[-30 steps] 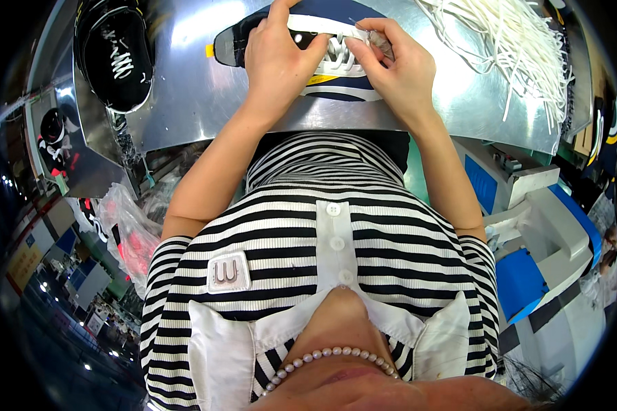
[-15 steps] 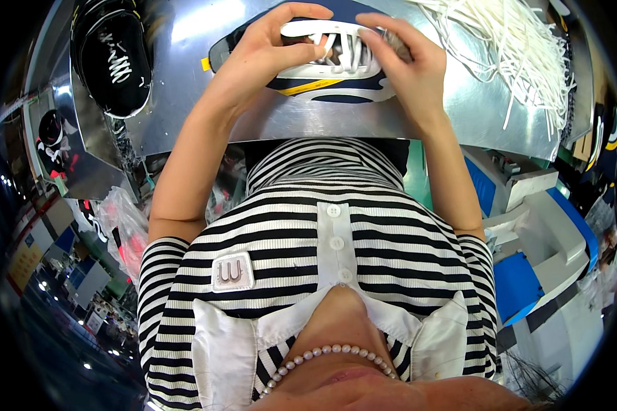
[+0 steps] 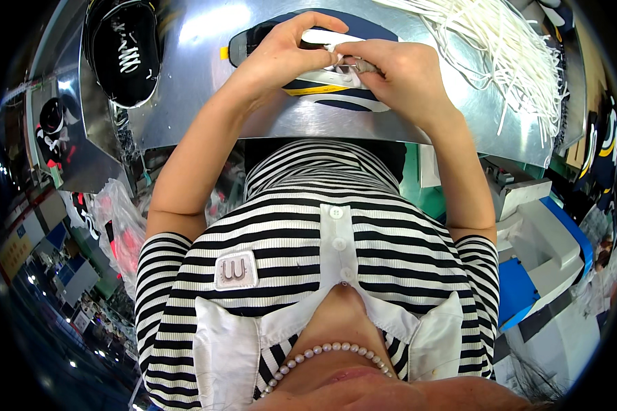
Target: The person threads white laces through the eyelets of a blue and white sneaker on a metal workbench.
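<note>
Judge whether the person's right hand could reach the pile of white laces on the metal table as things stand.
Probably yes. The right hand is on the navy shoe, and the white laces lie just to its right on the metal table, with nothing between them.

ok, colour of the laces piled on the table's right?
White; the pile of laces shows best in the head view, on the metal table.

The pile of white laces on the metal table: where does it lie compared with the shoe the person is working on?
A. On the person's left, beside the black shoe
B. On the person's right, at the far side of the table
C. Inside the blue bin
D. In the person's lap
B: the white laces are heaped on the metal table to the right of the navy shoe that both hands hold.
</note>
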A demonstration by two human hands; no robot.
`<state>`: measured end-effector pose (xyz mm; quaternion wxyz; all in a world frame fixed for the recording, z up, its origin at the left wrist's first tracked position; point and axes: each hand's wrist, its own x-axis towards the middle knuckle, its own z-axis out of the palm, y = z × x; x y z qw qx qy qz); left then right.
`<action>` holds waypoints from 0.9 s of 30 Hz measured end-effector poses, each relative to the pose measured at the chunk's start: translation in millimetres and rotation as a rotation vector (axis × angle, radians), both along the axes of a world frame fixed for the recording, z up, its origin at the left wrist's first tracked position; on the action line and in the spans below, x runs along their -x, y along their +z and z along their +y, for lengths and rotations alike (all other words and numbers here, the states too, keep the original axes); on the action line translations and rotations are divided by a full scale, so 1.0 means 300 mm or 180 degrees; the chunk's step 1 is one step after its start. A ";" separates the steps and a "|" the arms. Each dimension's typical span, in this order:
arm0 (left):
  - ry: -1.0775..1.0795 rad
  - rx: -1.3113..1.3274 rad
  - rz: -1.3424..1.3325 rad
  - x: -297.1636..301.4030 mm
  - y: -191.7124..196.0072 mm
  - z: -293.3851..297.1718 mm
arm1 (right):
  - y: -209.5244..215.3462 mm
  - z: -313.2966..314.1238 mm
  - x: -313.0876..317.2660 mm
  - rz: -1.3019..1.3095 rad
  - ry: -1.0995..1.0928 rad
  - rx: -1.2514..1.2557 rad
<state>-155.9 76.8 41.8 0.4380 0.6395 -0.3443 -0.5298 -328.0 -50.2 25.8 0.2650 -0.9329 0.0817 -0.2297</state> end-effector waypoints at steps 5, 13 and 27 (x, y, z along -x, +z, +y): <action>0.0006 0.0060 -0.0147 0.011 0.004 -0.006 | -0.053 0.018 -0.011 -0.0218 -0.0238 0.0154; 0.0327 0.0111 0.0063 -0.003 -0.041 -0.044 | 0.074 0.169 0.026 -0.0552 0.0402 -0.1696; -0.0072 0.0706 -0.1907 0.035 0.050 0.135 | -0.007 0.204 0.175 -0.0116 -0.1138 -0.3459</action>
